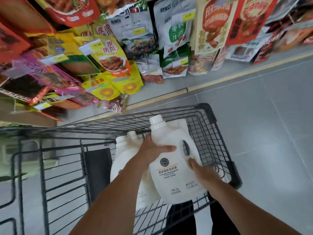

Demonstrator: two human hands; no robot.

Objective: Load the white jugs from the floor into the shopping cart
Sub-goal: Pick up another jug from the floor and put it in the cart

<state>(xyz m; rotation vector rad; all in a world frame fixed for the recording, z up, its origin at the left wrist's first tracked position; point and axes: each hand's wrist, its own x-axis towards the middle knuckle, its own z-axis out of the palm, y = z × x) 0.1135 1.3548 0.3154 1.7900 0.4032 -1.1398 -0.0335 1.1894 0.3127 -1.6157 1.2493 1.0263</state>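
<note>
Hidden: other white jugs [125,160] are lying partly covered beneath the detergent jug [171,141].
Writing: its label [167,172] is reading "Laundry Detergent"; the smaller print is blurring.
Hands: left hand [152,148] and right hand [203,173] are gripping it, thumbs in front.
Place: it is being held inside the shopping cart [211,119].

Shop aisle, seen from above. Grey tiled floor [271,119] is filling the right side & bottom, w/ thin pale grout lines crossing it. A display rack [17,95] is taking up the top & left, its pale perforated edge showing at far left. Hanging snack pkts are crowding it: yellow ones [110,53] at centre-left, green-and-white ones [177,33] at top centre, red ones [245,19] toward top right, purple ones [42,72] at left. Small price tags [94,46] w/ yellow labels are dangling in front of the pkts. A tan strip [237,75] is running along the rack's base, where it's meeting the floor. Light is falling soft & even over the tiles.
</note>
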